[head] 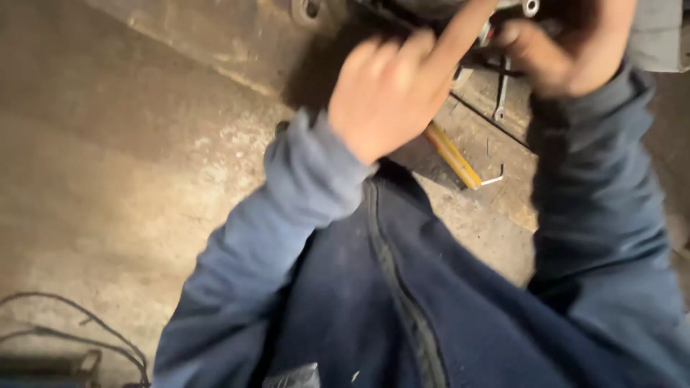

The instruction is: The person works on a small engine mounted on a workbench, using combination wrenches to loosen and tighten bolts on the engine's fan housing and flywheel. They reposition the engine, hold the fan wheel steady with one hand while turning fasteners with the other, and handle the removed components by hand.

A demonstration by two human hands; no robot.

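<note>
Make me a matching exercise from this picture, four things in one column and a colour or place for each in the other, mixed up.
Things:
1. tool handle
2. wrench
3. cables
4. left hand

Descriptions:
A. lower left corner of the floor
B. yellow
C. index finger stretched out
D. grey metal, lying below the right hand

Pairs: 1-B, 2-D, 3-A, 4-C

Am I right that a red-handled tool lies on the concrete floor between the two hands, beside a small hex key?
Not quite: the tool's handle is yellow, not red, as the head view shows. It does lie on the concrete floor between the hands, with the bent hex key at its end.
</note>
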